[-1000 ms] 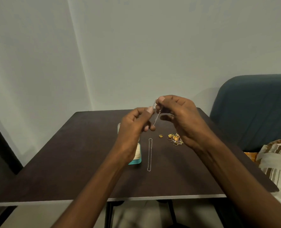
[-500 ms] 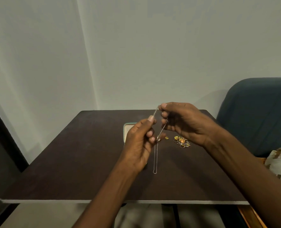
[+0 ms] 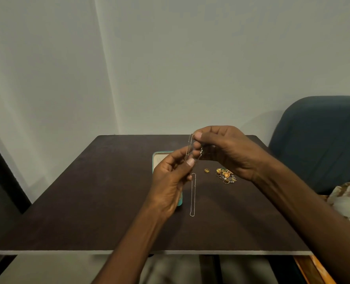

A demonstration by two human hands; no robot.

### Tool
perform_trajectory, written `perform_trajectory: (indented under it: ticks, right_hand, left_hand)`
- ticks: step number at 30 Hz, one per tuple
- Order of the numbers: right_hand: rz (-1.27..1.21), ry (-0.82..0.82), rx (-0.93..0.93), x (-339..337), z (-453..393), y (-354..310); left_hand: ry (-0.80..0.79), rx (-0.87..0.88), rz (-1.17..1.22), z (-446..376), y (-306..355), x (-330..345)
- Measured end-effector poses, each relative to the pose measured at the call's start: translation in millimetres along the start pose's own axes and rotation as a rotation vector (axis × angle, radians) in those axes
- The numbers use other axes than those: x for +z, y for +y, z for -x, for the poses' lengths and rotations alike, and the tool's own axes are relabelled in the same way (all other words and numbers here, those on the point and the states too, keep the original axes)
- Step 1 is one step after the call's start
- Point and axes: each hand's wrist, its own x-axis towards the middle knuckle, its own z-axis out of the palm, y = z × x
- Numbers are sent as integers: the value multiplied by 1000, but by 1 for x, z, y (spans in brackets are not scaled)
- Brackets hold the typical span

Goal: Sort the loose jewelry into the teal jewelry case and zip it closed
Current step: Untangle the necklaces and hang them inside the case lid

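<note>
We are folding a thin chain (image 3: pixel 190 147) above the surface (image 3: pixel 88 201): our left hand (image 3: pixel 170 181) pinches its lower end, our right hand (image 3: pixel 221 150) its top loop, fingers curled tight on it. We judge the next move is lowering it, gathered, into the open teal case (image 3: pixel 157 158) under our left hand. On the surface we count one more chain (image 3: pixel 193 194), one small gold piece (image 3: pixel 206 170), one jewelry pile (image 3: pixel 225 175).
</note>
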Motion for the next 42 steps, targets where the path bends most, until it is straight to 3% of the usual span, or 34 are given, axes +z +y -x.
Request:
perform_trajectory:
  ticks: [4,10,18,25,30,35,38,42]
  right_hand:
    - [50,-3,-23,-2,-4,3]
    - [256,-17,-42,0,-15,7]
    - [374,30,-27,-3,-30,13]
    - [603,22,-71,11,-60,38]
    - [811,24,-84,23,-92,68]
    - [900,5,-75,26,-124,85]
    - [939,0,-73,26,-139,93]
    - [983,-19,-69,26,-154,103]
  left_hand:
    - [135,98,-16,-2,-6,-5]
    - [-15,-67,-197,2,-13,-8]
    - [64,-30,-292,0,-21,-28]
    - [198,67,-499,-16,-40,-57]
    - [256,33,-635,-41,-59,-95]
    - [400,173,-850,-76,-61,-131]
    - [423,153,-776,-100,-62,-142]
    - [341,-6,-633,-123,-80,-152]
